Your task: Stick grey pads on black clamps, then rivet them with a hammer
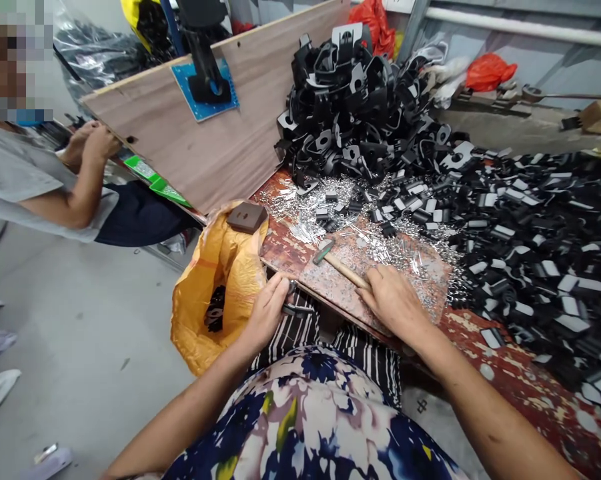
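Note:
In my right hand (393, 300) is the wooden handle of a small hammer (347, 270). Its greenish head lies at the far end of the handle, over a speckled stone slab (325, 283). My left hand (270, 303) is closed around a black plastic part (297, 308) at the bench's front edge, beside the yellow sack; the fingers hide some of this part. Small silver metal pins (305, 207) lie scattered over the slab and behind it.
An open yellow sack (195, 327) with black parts inside stands at the left, a brown block (247, 217) on its rim. Black plastic parts (360, 113) are heaped behind, smaller black clips (510, 247) at right. Past a wooden board (205, 133) sits another person (45, 187).

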Motion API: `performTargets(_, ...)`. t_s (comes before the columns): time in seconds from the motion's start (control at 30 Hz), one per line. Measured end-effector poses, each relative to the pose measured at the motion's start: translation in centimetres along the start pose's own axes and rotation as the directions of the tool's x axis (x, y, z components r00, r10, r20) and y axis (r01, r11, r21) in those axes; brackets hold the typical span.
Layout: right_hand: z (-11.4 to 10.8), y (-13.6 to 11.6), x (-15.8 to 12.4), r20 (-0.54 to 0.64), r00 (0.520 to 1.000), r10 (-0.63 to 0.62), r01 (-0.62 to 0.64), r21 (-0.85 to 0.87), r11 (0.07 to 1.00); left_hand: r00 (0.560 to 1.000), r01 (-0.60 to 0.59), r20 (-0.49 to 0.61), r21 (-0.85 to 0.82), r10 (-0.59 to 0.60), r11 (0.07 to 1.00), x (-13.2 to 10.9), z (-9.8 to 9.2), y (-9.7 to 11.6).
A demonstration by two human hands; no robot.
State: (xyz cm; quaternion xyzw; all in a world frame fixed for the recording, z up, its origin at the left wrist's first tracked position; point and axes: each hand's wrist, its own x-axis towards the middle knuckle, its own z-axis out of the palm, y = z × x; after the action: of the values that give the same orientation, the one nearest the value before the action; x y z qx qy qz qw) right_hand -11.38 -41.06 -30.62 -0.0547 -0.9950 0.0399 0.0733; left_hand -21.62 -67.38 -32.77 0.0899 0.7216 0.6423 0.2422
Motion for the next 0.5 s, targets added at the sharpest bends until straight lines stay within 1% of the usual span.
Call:
performTargets(0.1,-0.3,0.4,-0.9,0.071,0.995,0.065,-0.068,0.037,0.997,0.994,-0.111,-0.013,0.095,0.113,0.989,2.2,1.3,-0.8)
performTargets(0.17,-1.5,0.2,-1.7,0.051,0.994,0.093,-0.098,0.116,0.988,0.986,-0.161,-0.023,0.149,0.166,0.976,3.3,1.9,-1.5)
performTargets(0.2,-2.4,0.1,-2.2,0.012,0.997,0.080,-0.081,0.158,0.984,0.984,-0.169,-0.028,0.166,0.175,0.972,3.6,1.9,-1.8)
performTargets(0.27,-4.1,-0.4,-3.0,-0.116,0.993,0.023,0.002,0.214,0.977,0.984,-0.164,-0.046,0.173,0.175,0.971,3.9,1.9,-2.3)
performTargets(0.33,-4.9,-1.1,-3.6,-0.252,0.968,-0.026,0.086,0.232,0.969,0.983,-0.161,-0.062,0.174,0.174,0.972,3.9,1.7,-2.7)
performTargets(0.37,-4.9,-1.5,-3.8,-0.303,0.952,-0.044,0.121,0.240,0.963,0.982,-0.160,-0.069,0.172,0.174,0.972,3.9,1.7,-2.8)
performTargets(0.4,-4.5,-1.9,-3.9,-0.330,0.942,-0.060,0.147,0.244,0.959,0.982,-0.160,-0.075,0.170,0.175,0.972,3.9,1.6,-2.9)
performTargets(0.43,-3.9,-2.3,-3.9,-0.333,0.940,-0.079,0.167,0.246,0.955,0.981,-0.162,-0.079,0.168,0.177,0.972,4.0,1.7,-2.9)
performTargets(0.5,-2.4,-2.9,-3.8,-0.273,0.955,-0.120,0.186,0.234,0.954,0.979,-0.168,-0.084,0.167,0.184,0.972,4.0,1.8,-2.8)
